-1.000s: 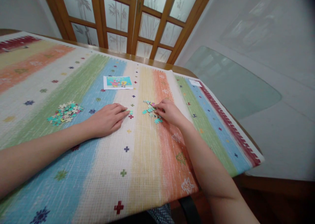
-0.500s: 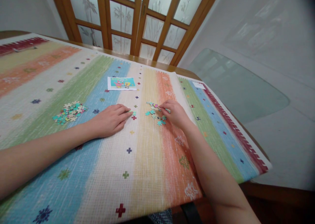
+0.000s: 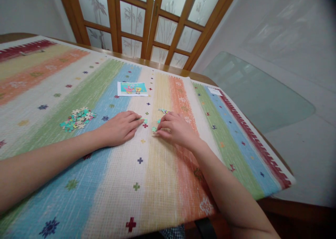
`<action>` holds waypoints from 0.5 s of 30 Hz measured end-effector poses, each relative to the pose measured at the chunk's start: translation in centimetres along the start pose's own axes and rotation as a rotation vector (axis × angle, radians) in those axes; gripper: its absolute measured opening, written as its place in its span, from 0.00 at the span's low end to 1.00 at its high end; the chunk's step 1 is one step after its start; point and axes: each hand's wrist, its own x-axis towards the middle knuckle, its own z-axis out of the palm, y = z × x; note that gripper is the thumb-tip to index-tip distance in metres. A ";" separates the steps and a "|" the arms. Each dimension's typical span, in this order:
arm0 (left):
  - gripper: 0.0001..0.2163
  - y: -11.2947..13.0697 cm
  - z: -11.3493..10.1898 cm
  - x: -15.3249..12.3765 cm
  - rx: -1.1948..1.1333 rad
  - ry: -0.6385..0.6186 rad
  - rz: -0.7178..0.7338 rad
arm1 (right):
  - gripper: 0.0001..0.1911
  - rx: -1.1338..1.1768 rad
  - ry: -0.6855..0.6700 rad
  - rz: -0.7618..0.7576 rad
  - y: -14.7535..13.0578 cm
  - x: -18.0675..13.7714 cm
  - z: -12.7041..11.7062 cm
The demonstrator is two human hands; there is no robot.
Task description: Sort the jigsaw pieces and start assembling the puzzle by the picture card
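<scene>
My left hand rests on the striped tablecloth, its fingertips closed at the edge of a small green jigsaw puzzle piece. Just to the right, my right hand pinches a teal jigsaw puzzle piece between thumb and fingers, low over the yellow stripe. Behind and under the right hand lies a loose group of puzzle pieces, mostly hidden by it. A larger heap of teal and cream puzzle pieces sits beyond my left forearm.
A printed cartoon picture card lies flat beyond my hands. Toward the far right corner is a white slip of paper. The striped tablecloth covers the table, with glazed wooden doors behind it.
My right hand has moved left and slightly toward me from the loose group, now with a teal piece at its fingertips. My left hand stays by the green piece.
</scene>
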 end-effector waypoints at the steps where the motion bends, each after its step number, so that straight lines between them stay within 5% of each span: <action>1: 0.21 0.0 0.0 0.0 -0.005 0.003 0.000 | 0.11 0.028 -0.016 -0.001 0.2 0.0 -0.1; 15: 0.20 0.1 0.0 0.0 0.005 0.002 -0.005 | 0.11 0.046 -0.019 -0.043 0.1 0.2 1.1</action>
